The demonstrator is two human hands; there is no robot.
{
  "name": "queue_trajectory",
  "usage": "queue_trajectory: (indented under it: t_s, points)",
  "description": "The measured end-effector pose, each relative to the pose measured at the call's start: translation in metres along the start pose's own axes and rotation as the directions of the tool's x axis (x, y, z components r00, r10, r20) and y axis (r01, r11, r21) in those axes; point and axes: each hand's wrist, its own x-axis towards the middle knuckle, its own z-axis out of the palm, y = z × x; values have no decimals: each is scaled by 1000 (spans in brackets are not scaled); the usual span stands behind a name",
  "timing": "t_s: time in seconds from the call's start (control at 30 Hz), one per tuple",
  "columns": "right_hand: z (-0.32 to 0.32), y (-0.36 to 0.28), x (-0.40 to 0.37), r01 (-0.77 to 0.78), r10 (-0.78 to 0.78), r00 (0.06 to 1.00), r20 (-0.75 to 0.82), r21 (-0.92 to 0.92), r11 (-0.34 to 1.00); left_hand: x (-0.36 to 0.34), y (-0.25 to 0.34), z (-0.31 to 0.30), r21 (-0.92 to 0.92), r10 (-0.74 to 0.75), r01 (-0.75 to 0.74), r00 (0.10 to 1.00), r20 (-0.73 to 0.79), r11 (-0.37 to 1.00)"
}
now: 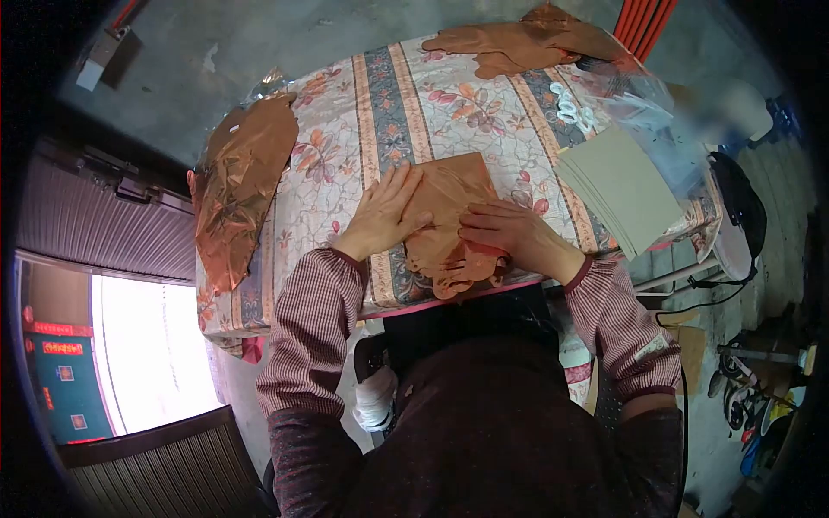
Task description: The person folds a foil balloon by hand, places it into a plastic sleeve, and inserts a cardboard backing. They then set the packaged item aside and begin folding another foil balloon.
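A brown folded garment (pixel 453 186) lies near the table's front edge, its upper part squared off and its lower end bunched with ruffles. My left hand (pixel 384 211) rests flat on its left side, fingers stretched out and pointing up. On its right side lies my right hand (pixel 516 236), palm down with the fingers extended across the fabric. A bit of red shows under the right palm. Neither hand grips the cloth.
The table has a floral cloth (pixel 328 198). Brown garments lie at the left (pixel 242 181) and far edge (pixel 527 41). To the right are a stack of grey-green boards (pixel 620 192), white rings (pixel 568 108) and clear plastic bags (pixel 665 138).
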Motion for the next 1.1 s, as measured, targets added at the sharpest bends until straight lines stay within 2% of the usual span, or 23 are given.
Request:
queue_trajectory:
  t_s: [0.07, 0.1, 0.17, 0.2, 0.27, 0.3, 0.37, 0.43, 0.5, 0.63, 0.7, 0.73, 0.77, 0.8, 0.83, 0.9, 0.93, 1.07, 1.1]
  points:
    - [-2, 0, 2, 9, -9, 1000, -17, 4, 1000, -1, -4, -2, -139, 48, -57, 997, -68, 989]
    - [-2, -1, 2, 11, -11, 999, -31, 10, 1000, -5, -3, -7, -137, 47, -56, 997, -69, 989]
    - [-1, 0, 1, 8, -8, 1000, -28, 14, 1000, -18, 0, -16, -222, 111, -168, 963, -247, 960]
    - [-1, 1, 0, 2, -1, 1000, -24, 19, 1000, -28, 3, -19, -220, 110, -166, 963, -246, 961]
    - [0, 3, 0, 4, -4, 1000, -22, 29, 1000, -53, 12, -23, -263, 257, -323, 932, -254, 909]
    - [1, 4, 0, 7, -7, 1000, -16, 38, 999, -61, 20, -24, -262, 259, -322, 933, -249, 910]
    - [-5, 1, 2, -22, 22, 1000, 5, 78, 997, -72, 36, -21, -245, 249, -264, 964, -91, 933]
    - [-10, 1, 6, -51, 49, 998, 27, 111, 992, -70, 44, -14, -243, 256, -282, 958, -131, 928]
    - [-13, 2, 7, -131, 127, 991, 31, 247, 960, -66, 51, -12, -265, 235, -288, 948, -215, 920]
    - [-5, 9, 8, -179, 189, 982, -6, 302, 936, -50, 42, 7, -292, 257, -352, 912, -319, 889]
    - [0, 18, 11, -340, 328, 939, 103, 423, 840, -42, 38, 17, -482, 99, -293, 916, -388, 826]
    - [-6, 15, 18, -348, 337, 936, 103, 424, 836, -39, 39, 12, -485, 105, -295, 918, -381, 823]
    - [-12, 12, 27, -423, 481, 873, 80, 616, 664, -36, 37, 5, -665, -91, -64, 976, -195, 744]
    - [-18, 13, 33, -440, 610, 787, 90, 775, 454, -32, 36, 0, -776, -255, 179, 967, 25, 604]
    - [-15, 20, 34, -441, 611, 787, 89, 774, 455, -27, 35, 3, -777, -253, 177, 967, 23, 604]
    - [-8, 30, 38, -374, 677, 730, 93, 883, 282, -17, 30, 11, -899, -293, 7, 947, -135, 437]
    - [-8, 31, 39, -394, 701, 704, 108, 882, 259, -13, 26, 11, -906, -281, 6, 952, -124, 423]
    - [-8, 34, 38, -431, 712, 687, 148, 871, 235, -10, 23, 11, -934, -319, 37, 944, -84, 356]
    - [-6, 32, 37, -422, 708, 698, 108, 861, 285, -10, 23, 12, -933, -318, 37, 944, -85, 357]
